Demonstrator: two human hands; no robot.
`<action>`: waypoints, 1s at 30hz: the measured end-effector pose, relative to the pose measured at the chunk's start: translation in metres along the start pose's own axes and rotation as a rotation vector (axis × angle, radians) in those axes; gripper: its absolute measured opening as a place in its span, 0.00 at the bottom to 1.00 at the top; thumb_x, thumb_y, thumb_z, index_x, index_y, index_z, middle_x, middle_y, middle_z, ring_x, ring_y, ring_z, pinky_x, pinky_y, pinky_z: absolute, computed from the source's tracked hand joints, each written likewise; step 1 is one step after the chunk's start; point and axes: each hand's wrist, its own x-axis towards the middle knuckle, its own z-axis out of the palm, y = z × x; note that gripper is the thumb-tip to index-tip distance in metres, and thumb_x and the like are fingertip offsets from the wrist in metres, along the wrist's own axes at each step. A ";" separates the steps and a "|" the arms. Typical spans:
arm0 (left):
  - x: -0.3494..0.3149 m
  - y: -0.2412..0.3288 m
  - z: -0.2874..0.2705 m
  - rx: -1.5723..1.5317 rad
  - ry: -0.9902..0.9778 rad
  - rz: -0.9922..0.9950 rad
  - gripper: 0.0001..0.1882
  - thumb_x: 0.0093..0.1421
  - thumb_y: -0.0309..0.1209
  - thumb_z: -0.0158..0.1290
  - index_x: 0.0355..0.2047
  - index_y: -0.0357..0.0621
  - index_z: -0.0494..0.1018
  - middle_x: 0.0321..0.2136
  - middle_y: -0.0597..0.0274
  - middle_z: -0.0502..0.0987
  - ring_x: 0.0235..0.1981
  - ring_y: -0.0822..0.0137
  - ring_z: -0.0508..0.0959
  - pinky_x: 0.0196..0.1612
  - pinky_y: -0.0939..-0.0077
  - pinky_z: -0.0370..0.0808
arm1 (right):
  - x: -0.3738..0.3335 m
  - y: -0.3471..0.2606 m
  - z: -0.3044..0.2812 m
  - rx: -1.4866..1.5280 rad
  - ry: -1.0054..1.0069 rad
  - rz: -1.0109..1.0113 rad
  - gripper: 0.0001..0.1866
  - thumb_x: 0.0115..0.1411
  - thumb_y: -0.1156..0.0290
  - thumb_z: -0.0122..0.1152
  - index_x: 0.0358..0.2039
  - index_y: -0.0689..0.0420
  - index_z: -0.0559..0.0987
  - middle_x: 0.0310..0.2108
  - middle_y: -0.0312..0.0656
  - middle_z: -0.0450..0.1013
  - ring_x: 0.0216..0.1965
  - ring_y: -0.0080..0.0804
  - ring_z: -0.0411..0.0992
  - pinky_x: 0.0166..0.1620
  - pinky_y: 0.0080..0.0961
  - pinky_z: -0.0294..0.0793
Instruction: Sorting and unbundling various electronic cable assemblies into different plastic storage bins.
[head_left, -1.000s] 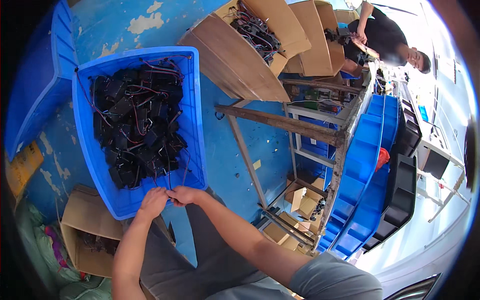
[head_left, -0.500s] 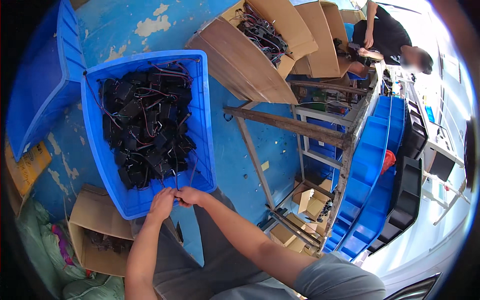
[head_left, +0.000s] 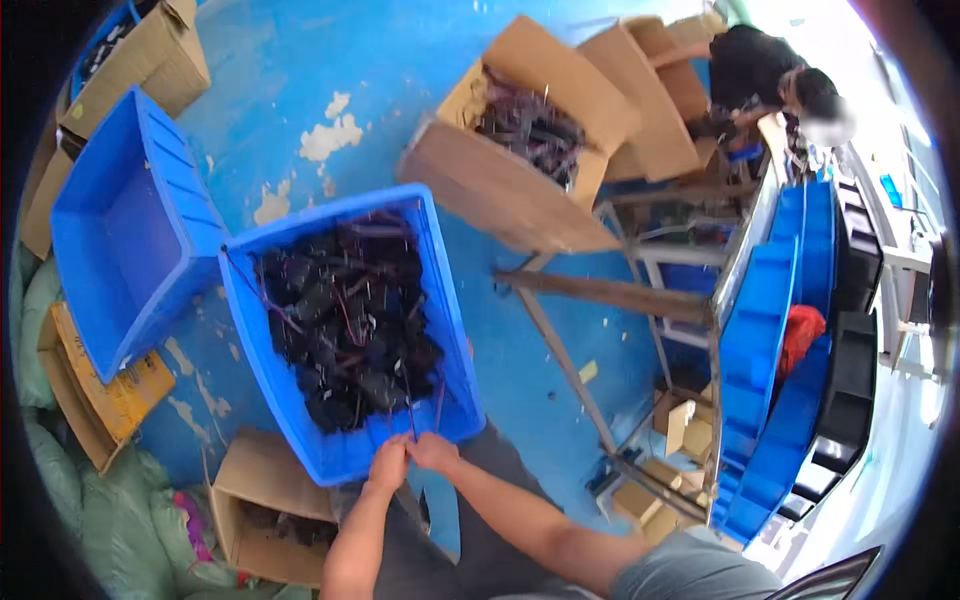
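A blue plastic bin (head_left: 252, 350), filled with a heap of small black boxy parts (head_left: 350, 320) with thin wires, is in front of me. At its near rim, my left hand (head_left: 390, 464) and my right hand (head_left: 434, 453) meet with their fingertips pinched together. A thin dark cable (head_left: 409, 405) runs from the heap down to the pinched fingers of both hands. Its end is hidden by the fingers. The picture is somewhat blurred.
An empty blue bin (head_left: 110, 225) lies tipped at left, near a yellow-brown carton (head_left: 115, 375). A carton of parts (head_left: 500, 190) stands beyond, beside a metal-and-wood frame (head_left: 610, 296). Blue trays (head_left: 760, 330) line the right; a person (head_left: 750, 70) bends at the far right.
The view has swung left, so the scene sits lower and farther right. Both hands stay pinched together at the bin's near rim. The person at far right leans lower, one arm stretched toward the cartons.
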 end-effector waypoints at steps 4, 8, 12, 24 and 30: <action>0.011 0.016 -0.008 -0.032 0.126 0.049 0.20 0.53 0.24 0.47 0.49 0.42 0.70 0.38 0.49 0.77 0.35 0.46 0.76 0.37 0.57 0.73 | -0.010 -0.019 -0.006 0.022 0.124 0.088 0.30 0.58 0.47 0.40 0.27 0.64 0.79 0.29 0.53 0.76 0.34 0.57 0.74 0.36 0.45 0.72; 0.016 0.032 -0.019 -0.034 -0.087 -0.166 0.22 0.50 0.21 0.49 0.49 0.40 0.69 0.37 0.49 0.77 0.36 0.51 0.76 0.36 0.63 0.71 | -0.006 -0.011 0.008 0.024 0.095 0.116 0.28 0.60 0.50 0.39 0.29 0.63 0.78 0.32 0.54 0.76 0.35 0.57 0.74 0.36 0.47 0.72; 0.020 0.027 -0.028 -0.113 -0.219 -0.099 0.22 0.51 0.23 0.47 0.49 0.39 0.67 0.33 0.49 0.78 0.33 0.47 0.77 0.34 0.58 0.71 | 0.011 0.014 0.024 0.065 0.053 0.026 0.26 0.61 0.52 0.38 0.32 0.61 0.78 0.33 0.52 0.77 0.35 0.55 0.74 0.37 0.46 0.73; 0.083 0.021 -0.029 -0.453 -0.645 -0.557 0.12 0.57 0.38 0.47 0.28 0.41 0.72 0.25 0.60 0.75 0.23 0.66 0.72 0.25 0.72 0.73 | -0.001 0.021 -0.004 0.124 -0.008 -0.040 0.26 0.60 0.49 0.42 0.32 0.60 0.79 0.33 0.52 0.77 0.35 0.55 0.74 0.37 0.47 0.72; 0.032 -0.007 -0.011 -0.566 -0.129 -0.494 0.14 0.60 0.38 0.45 0.36 0.41 0.73 0.28 0.58 0.77 0.24 0.65 0.74 0.28 0.72 0.73 | -0.020 -0.005 -0.001 0.071 0.080 -0.184 0.24 0.58 0.52 0.43 0.31 0.60 0.79 0.31 0.53 0.76 0.33 0.56 0.74 0.36 0.47 0.72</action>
